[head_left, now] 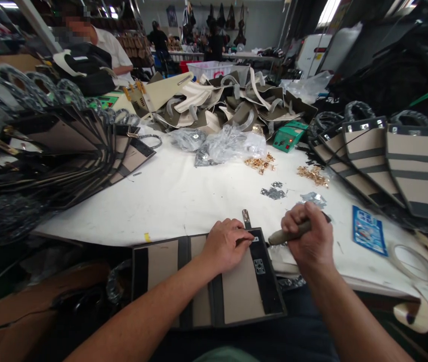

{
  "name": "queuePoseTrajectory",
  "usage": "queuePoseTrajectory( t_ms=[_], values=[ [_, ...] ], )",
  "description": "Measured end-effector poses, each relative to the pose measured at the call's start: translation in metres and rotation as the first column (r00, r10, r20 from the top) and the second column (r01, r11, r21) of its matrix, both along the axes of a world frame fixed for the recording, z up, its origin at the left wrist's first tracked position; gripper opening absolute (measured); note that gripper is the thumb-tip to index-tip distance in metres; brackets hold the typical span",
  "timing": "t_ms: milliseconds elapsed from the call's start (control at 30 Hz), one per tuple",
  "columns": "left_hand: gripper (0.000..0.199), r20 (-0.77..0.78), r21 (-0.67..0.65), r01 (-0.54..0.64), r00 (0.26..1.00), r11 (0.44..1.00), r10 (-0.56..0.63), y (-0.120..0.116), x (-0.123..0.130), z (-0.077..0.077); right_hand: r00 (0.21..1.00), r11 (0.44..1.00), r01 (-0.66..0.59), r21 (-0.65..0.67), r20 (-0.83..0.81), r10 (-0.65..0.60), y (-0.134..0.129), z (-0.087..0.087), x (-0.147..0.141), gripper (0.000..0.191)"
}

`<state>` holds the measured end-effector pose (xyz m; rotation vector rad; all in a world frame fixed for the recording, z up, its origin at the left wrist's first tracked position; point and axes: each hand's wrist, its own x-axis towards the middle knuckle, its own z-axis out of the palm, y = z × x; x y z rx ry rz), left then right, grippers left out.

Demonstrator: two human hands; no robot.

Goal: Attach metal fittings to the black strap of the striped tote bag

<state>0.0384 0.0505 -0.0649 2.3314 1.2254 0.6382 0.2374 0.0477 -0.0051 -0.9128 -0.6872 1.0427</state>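
Observation:
An open bag piece (238, 296), beige inside with black borders, lies across my lap and the table edge. My left hand (227, 246) rests on it, thumb and fingertips pinched at a small metal plate (255, 240) on the black strip. Lower on that strip sits a square metal plate (260, 266). A tab with a metal clasp (246, 216) sticks out past the far edge. My right hand (310, 234) is closed around a tool with a thick grey-brown handle (287, 235), its narrow end pointing left, just right of the strip. The tool's exact kind is unclear.
Loose metal plates (274, 192) and gold-coloured fittings (261, 163) lie on the white table (153, 196). Handled bag pieces stand in stacks left (85, 146) and right (417, 166). Behind are plastic bags (225, 143) and a green box (289, 136). A tape roll (413, 261) is at right.

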Motion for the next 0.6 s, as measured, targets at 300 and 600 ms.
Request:
queuePoseTrajectory(
  t_ms=[300,600],
  values=[
    [0.012,-0.01,-0.023,0.012,1.0,1.0,-0.012,0.001,-0.001,0.001,0.997,0.996,0.001,0.085,-0.083,0.006,0.0,-0.023,-0.027,0.035],
    [0.008,0.017,-0.078,0.012,1.0,0.997,-0.011,0.003,-0.001,0.003,0.972,0.996,0.084,-0.002,-0.218,-0.082,0.006,-0.028,-0.02,0.035]
  ],
)
